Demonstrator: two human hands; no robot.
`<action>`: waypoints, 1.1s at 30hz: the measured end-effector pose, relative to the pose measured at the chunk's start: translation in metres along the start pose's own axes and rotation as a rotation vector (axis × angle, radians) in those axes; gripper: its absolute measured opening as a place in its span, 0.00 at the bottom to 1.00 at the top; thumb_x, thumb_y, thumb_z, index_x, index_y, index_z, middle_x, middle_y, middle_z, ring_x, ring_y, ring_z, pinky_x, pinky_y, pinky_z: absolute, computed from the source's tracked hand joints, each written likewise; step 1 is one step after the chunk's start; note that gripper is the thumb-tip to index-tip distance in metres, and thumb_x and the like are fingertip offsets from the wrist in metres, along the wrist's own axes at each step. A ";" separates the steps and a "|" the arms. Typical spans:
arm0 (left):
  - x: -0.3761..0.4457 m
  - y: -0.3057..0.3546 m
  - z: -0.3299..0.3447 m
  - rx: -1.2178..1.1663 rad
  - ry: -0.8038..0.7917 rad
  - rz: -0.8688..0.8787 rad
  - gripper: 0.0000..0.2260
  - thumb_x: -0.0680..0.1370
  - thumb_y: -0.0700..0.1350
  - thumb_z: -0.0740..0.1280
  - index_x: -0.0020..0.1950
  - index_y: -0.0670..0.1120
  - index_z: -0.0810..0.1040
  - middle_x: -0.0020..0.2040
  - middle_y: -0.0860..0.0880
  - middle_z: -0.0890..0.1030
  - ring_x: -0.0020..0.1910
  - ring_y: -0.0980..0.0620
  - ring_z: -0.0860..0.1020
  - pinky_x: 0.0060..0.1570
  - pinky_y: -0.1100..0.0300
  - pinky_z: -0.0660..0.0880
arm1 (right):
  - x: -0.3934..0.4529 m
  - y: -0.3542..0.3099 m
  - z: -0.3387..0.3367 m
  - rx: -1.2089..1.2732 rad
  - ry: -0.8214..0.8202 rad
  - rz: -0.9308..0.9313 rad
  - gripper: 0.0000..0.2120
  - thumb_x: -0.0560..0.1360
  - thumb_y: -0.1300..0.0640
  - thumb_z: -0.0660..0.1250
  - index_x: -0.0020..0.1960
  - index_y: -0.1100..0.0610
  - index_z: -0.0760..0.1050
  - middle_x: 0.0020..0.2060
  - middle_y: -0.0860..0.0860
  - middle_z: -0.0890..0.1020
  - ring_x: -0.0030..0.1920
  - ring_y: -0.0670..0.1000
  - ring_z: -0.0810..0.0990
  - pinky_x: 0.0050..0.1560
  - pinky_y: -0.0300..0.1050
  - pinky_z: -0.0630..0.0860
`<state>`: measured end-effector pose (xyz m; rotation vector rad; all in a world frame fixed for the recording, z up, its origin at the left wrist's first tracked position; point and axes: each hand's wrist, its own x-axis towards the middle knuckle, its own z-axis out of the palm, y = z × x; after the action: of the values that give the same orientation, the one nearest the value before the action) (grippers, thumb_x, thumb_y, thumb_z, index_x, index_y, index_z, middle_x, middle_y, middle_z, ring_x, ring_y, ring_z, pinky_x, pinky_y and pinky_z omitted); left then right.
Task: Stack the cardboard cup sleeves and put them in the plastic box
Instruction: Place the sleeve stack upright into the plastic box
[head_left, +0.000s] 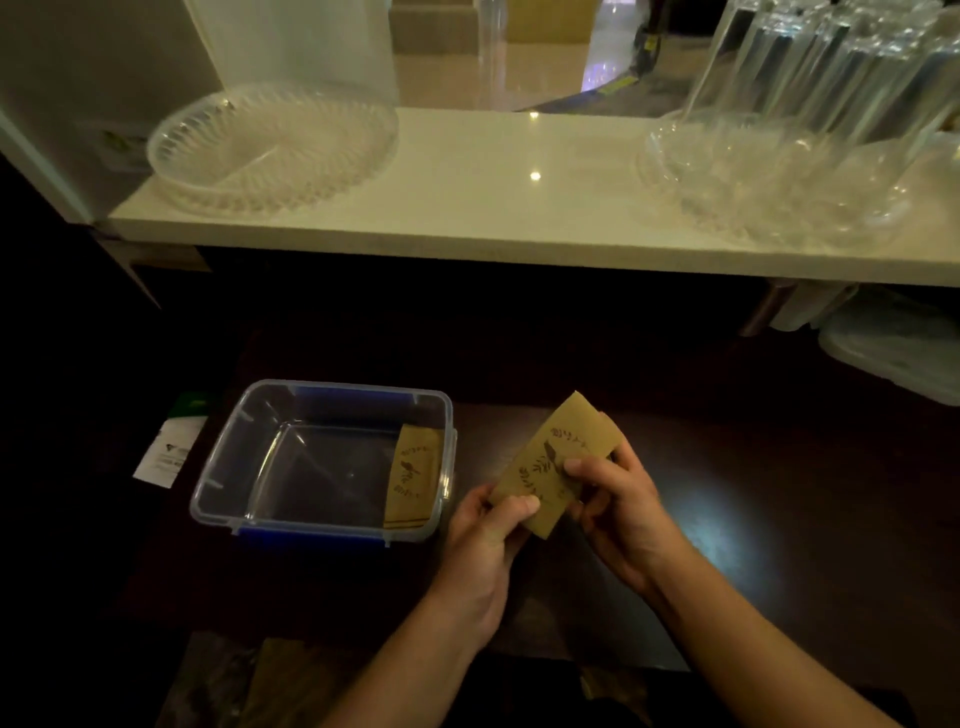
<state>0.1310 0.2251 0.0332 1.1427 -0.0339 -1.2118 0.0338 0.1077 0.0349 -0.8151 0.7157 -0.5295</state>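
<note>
hands (488, 540), dark table (779, 493), white counter (493, 208)

The box (322, 462) is standing open, most of its floor lying bare; only a sleeve (410, 475) is leaning against its right wall. Dark tabletop right of the box is lying free. Beyond the box, a white shelf (493, 208) is overhanging, limiting reach upward there.

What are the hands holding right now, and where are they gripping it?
Both hands hold flat cardboard cup sleeves. The left hand pinches the lower left end, the right hand the lower right edge, thumbs on the printed face.
</note>
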 end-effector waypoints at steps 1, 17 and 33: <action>-0.003 0.001 -0.004 -0.013 0.004 -0.011 0.22 0.63 0.41 0.73 0.56 0.41 0.77 0.45 0.46 0.87 0.45 0.50 0.84 0.40 0.60 0.79 | 0.001 0.001 0.003 -0.018 0.000 -0.002 0.40 0.62 0.65 0.71 0.71 0.48 0.64 0.57 0.58 0.77 0.52 0.56 0.82 0.47 0.51 0.80; -0.007 0.111 -0.072 0.439 -0.151 -0.009 0.19 0.64 0.49 0.76 0.53 0.47 0.80 0.43 0.49 0.86 0.43 0.51 0.84 0.36 0.61 0.79 | 0.018 0.008 0.089 -0.279 -0.296 0.115 0.46 0.64 0.67 0.68 0.75 0.41 0.54 0.59 0.53 0.77 0.49 0.51 0.84 0.41 0.48 0.81; 0.063 0.157 -0.170 0.775 0.272 -0.167 0.20 0.68 0.51 0.72 0.56 0.43 0.76 0.48 0.42 0.83 0.47 0.44 0.81 0.42 0.52 0.76 | 0.053 0.037 0.087 -0.330 0.072 0.103 0.29 0.74 0.56 0.66 0.72 0.51 0.62 0.49 0.53 0.82 0.40 0.50 0.82 0.41 0.46 0.78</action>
<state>0.3651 0.2770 0.0279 2.0131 -0.2195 -1.2077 0.1385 0.1343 0.0275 -1.0636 0.9212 -0.3534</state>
